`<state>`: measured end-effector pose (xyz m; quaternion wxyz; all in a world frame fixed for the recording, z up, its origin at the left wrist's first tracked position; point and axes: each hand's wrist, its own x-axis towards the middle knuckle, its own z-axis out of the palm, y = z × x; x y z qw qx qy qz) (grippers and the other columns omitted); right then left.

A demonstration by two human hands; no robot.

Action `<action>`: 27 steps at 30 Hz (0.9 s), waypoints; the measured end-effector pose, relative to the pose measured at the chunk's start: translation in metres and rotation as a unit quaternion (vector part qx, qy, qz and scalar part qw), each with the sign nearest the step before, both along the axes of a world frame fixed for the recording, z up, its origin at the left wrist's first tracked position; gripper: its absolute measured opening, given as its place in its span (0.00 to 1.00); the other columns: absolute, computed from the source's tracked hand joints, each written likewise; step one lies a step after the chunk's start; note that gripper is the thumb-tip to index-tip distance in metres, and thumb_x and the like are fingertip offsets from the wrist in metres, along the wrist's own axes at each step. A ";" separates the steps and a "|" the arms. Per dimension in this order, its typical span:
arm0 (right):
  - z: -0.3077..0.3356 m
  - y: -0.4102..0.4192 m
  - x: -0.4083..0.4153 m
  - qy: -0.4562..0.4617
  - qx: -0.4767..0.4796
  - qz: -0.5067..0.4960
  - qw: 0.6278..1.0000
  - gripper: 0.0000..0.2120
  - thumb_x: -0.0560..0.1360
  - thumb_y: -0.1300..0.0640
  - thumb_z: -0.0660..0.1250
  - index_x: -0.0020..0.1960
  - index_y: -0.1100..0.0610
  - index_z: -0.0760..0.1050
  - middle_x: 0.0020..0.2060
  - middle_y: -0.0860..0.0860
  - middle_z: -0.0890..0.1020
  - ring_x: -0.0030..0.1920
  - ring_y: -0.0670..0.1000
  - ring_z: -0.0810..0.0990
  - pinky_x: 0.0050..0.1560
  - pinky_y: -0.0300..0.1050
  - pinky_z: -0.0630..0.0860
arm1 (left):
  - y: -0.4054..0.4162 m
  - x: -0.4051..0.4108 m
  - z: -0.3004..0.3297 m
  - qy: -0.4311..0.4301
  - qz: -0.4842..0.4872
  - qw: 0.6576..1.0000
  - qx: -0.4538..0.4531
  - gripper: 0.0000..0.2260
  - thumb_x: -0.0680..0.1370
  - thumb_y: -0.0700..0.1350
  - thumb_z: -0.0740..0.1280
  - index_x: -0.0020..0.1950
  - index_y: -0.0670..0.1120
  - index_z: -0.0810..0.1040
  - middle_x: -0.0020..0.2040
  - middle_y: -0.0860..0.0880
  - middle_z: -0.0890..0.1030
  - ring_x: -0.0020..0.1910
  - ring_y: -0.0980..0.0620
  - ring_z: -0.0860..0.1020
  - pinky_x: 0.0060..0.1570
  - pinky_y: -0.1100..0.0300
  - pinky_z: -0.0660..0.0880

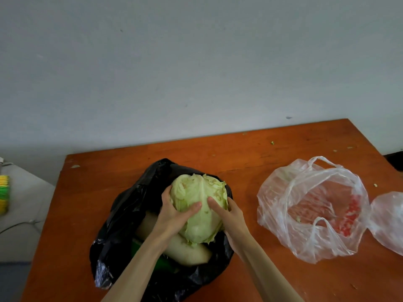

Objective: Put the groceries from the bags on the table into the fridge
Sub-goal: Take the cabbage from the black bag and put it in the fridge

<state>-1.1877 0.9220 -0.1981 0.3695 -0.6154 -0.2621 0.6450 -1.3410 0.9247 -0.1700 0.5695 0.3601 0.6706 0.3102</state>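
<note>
Both hands grip cabbage [199,209] over open black bag [122,214], near centre of table [250,149]: left hand [174,212] curled round left side, right hand [229,212] round right. White radish [185,249] and green item [162,261] remain in bag. Clear bag [311,210] at right looks near empty; second clear bag [388,221] at far right edge, contents unclear. Fridge not in view. Judgement: unloading partway, cabbage not yet stored.

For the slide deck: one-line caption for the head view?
Both hands, left hand and right hand, grip a cabbage over an open black bag.
</note>
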 end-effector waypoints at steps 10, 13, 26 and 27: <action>0.050 -0.024 0.010 0.162 0.123 -0.001 0.979 0.31 0.67 0.50 0.75 0.66 0.57 0.71 0.59 0.54 0.81 0.58 0.54 0.80 0.62 0.58 0.74 | -0.025 0.007 0.068 0.135 -0.006 0.979 0.153 0.50 0.54 0.65 0.76 0.71 0.63 0.54 0.70 0.48 0.62 0.70 0.47 0.60 0.67 0.45 0.64; 0.069 -0.034 0.017 0.171 0.168 -0.043 0.970 0.34 0.66 0.50 0.76 0.68 0.58 0.69 0.60 0.55 0.80 0.59 0.55 0.79 0.62 0.59 0.73 | -0.034 0.015 0.095 0.144 -0.024 0.963 0.225 0.49 0.58 0.60 0.78 0.72 0.62 0.54 0.70 0.47 0.60 0.69 0.49 0.57 0.66 0.49 0.62; 0.183 -0.219 0.116 -0.049 0.343 -0.313 0.884 0.35 0.60 0.43 0.78 0.64 0.51 0.72 0.58 0.52 0.81 0.58 0.54 0.80 0.59 0.58 0.76 | -0.137 0.140 0.173 -0.046 -0.275 0.867 0.412 0.45 0.55 0.66 0.72 0.68 0.65 0.55 0.66 0.57 0.63 0.69 0.52 0.62 0.66 0.45 0.66; 0.191 -0.240 0.126 -0.063 0.349 -0.340 0.871 0.34 0.60 0.43 0.78 0.63 0.50 0.72 0.58 0.52 0.81 0.58 0.54 0.80 0.58 0.57 0.76 | -0.150 0.156 0.180 -0.065 -0.299 0.853 0.423 0.46 0.55 0.66 0.72 0.69 0.62 0.55 0.67 0.57 0.63 0.69 0.53 0.62 0.67 0.45 0.66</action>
